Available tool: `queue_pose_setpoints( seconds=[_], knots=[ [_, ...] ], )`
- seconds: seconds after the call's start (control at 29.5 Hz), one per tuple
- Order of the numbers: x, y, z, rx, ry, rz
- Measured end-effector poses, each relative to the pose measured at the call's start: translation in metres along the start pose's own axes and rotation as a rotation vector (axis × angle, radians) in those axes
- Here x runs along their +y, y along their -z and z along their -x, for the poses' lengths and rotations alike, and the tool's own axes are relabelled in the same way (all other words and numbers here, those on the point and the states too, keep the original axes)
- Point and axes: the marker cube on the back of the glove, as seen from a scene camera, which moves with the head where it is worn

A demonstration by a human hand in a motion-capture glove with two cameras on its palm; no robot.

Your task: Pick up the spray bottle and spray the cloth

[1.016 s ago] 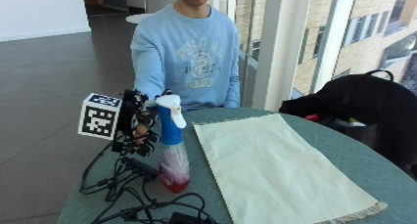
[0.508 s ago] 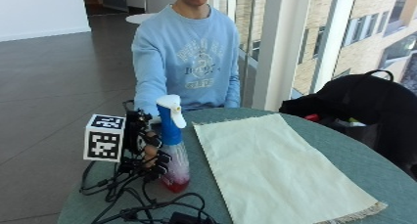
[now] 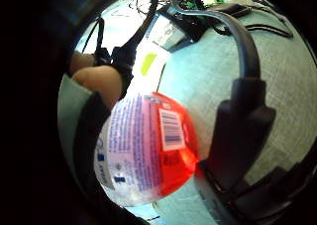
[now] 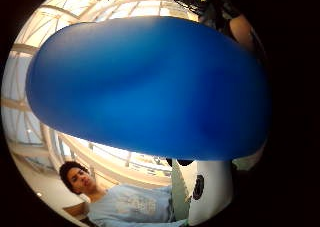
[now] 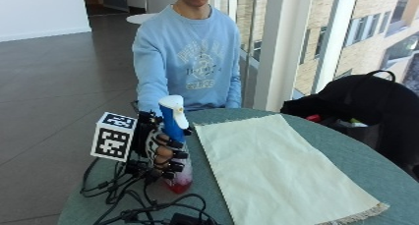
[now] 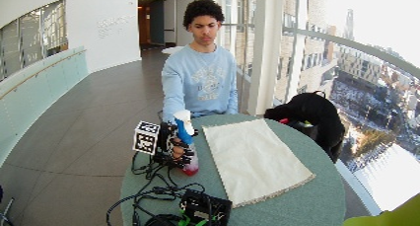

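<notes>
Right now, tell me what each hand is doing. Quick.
Right hand: fingers curled round the spray bottle, which stands on the table beside the cloth.
Left hand: not visible, cannot be told.

Upright spray bottle (image 5: 174, 145) stands beside the flat cream cloth (image 5: 275, 168).

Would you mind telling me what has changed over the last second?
The gloved right hand has come down along the spray bottle and now grips its neck and body. The bottle stays upright on the table, and the cloth lies flat beside it, unmoved.
</notes>
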Motion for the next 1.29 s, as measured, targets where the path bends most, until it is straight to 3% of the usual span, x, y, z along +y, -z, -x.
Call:
queue_pose_setpoints(
  seconds=[0.54,1.02,1.29],
  knots=[
    [0.009,-0.013,0.022,0.05,0.039,-0.02],
    [0.018,-0.028,0.079,0.236,0.064,0.123],
    [0.019,-0.046,0.104,0.41,0.066,0.323]
  ],
)
